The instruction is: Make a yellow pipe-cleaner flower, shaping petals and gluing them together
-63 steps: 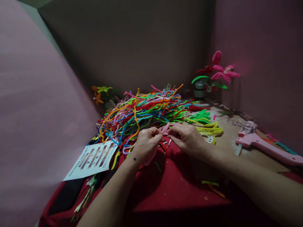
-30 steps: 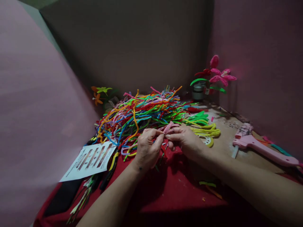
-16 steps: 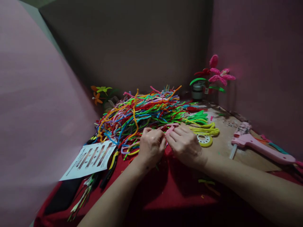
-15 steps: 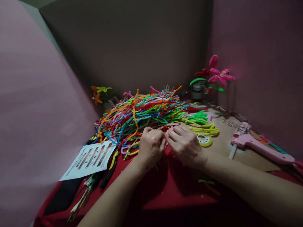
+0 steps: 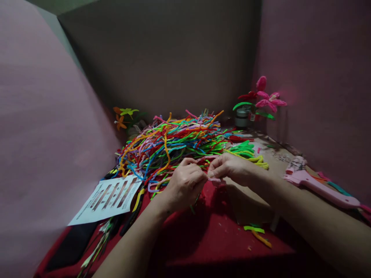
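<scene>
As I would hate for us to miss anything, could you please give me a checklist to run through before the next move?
1. Left grip on the pink strand: ok, a length pokes out from it.
2. Right grip on the pink strand: cannot tell; it is close, but contact is unclear.
3. Sheet uncovered: ok, print faces up.
4. Scraps off the cloth: not ok.
5. Glue gun switched off: cannot tell.
</scene>
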Tool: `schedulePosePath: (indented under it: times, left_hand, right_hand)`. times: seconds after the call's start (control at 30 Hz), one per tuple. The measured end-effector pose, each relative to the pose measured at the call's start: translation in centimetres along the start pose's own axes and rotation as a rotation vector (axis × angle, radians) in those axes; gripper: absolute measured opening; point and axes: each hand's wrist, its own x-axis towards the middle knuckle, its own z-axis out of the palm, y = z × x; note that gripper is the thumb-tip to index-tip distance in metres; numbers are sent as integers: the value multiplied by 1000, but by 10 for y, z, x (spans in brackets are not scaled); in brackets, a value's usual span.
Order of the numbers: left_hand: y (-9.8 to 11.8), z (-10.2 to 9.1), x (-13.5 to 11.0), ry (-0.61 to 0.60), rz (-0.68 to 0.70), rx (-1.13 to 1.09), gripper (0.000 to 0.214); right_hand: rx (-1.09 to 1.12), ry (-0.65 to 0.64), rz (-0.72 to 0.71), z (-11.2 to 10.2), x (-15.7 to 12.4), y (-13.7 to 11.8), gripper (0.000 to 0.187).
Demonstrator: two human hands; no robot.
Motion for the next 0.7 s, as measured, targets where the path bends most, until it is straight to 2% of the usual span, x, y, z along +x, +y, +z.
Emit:
schedulePosePath:
  times: [0.07,0.2,0.37,0.47,0.57,0.6,0.7]
  left_hand:
    - [3,-1,1,45,17,-5,20]
    - [5,-2,1,113,8,14,17]
    - [2,0,0,139,-40,45,14]
    - [0,0,-1,137,-93,5,13]
    - [-1,-1,-1,138,-166,-63,13]
    - [-1,-1,-1,141,-195,-84,14]
    - [0,-1,0,145,-271,-122,14]
  right_hand:
    - [248,-90,83,-2,2,5,7]
    - [624,-122,187,4,5,17,11]
    - [853,-171,289,10,5,19,15]
    - [778,-92,236,9,5,18,15]
    - [569,46,107,8,5,17,9]
    - [497,86,44,8,5,16,7]
    - [207,238,-211,9,1,9,17]
